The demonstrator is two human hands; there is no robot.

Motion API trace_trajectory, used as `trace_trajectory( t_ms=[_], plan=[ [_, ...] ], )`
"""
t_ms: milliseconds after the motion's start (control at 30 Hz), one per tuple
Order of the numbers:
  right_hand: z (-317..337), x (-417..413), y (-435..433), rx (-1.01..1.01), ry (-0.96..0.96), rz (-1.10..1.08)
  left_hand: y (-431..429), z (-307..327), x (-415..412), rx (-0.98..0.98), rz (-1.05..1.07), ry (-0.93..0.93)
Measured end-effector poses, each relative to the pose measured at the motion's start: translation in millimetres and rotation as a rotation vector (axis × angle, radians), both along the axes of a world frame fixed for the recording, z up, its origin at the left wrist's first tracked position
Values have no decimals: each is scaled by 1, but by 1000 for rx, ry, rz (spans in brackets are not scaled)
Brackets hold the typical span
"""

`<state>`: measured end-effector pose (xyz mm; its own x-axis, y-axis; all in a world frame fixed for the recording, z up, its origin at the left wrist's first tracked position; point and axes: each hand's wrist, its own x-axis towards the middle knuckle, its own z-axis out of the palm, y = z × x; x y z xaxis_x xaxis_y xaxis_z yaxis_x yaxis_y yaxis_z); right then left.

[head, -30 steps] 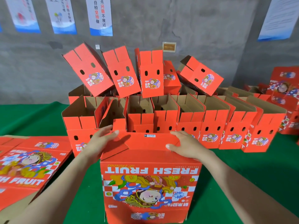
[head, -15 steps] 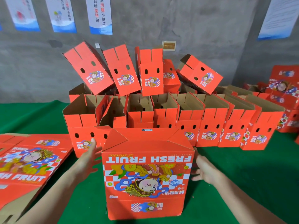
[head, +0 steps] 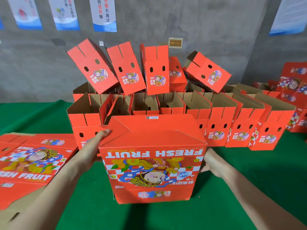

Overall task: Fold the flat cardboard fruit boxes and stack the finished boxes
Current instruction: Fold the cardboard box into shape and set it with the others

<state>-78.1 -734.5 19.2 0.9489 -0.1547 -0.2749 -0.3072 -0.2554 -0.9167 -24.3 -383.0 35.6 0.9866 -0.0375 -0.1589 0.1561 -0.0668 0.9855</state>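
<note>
Head view: inverted red box (head: 152, 163), flaps shut; left hand (head: 95, 146) fingers flat against it, right hand (head: 210, 162) fingers hidden.

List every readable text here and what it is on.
"FRESH FRUIT", upside down: front box.
"FRUIT", after a cut-off word: flat box.
"问题不放过", "坚持做": wall poster.
Box-top sticker, other posters, small box logos: too blurred to read.

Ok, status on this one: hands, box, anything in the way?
Left hand flat against box at left top corner; right hand at right side, fingers hidden. Box upside down on green surface, flaps folded closed. Folded boxes close behind.
</note>
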Motion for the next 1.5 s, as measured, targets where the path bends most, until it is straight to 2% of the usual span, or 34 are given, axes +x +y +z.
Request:
trace_trajectory(
  t_ms=[100,167,300,433,533,600,733,833,900,933,1033,1100,1167,1300,1400,1500],
  plan=[
    [18,-7,-12,-59,-83,-17,0,3,-6,-90,-52,-92],
    [24,-13,-21,-92,-104,-55,-9,10,-7,-38,-44,-141],
    [27,-22,-42,-45,-161,-89,-10,23,-19,74,-186,-199],
    [42,-24,-41,123,-179,8,-6,38,-44,-105,-297,-256],
    [43,-21,-50,300,-251,115,-2,40,-43,-125,-251,-330],
    [40,-21,-59,346,-291,216,-2,35,-41,-99,-206,-391],
    [31,-20,-60,165,-291,406,-10,10,-24,120,8,-468],
    [20,-25,-52,67,-357,335,-17,-3,-16,341,64,-558],
    [15,-29,-50,-5,-411,272,-17,-13,-14,386,82,-538],
    [13,-30,-50,-43,-427,253,-14,-17,-13,288,79,-473],
    [9,-33,-47,-132,-477,190,-13,-24,-10,-344,-32,-117],
    [11,-35,-43,-211,-532,149,-15,-26,-7,-605,-54,26],
    [15,-37,-37,-308,-614,116,-26,-24,-7,-668,-25,29],
    [22,-43,-20,-431,-794,164,-54,-11,-8,-543,8,-136],
    [29,-50,0,-498,-930,231,-66,-6,-8,-574,4,-165],
    [39,-52,15,-596,-924,339,-78,-2,-5,-606,-6,-157]
  ],
)
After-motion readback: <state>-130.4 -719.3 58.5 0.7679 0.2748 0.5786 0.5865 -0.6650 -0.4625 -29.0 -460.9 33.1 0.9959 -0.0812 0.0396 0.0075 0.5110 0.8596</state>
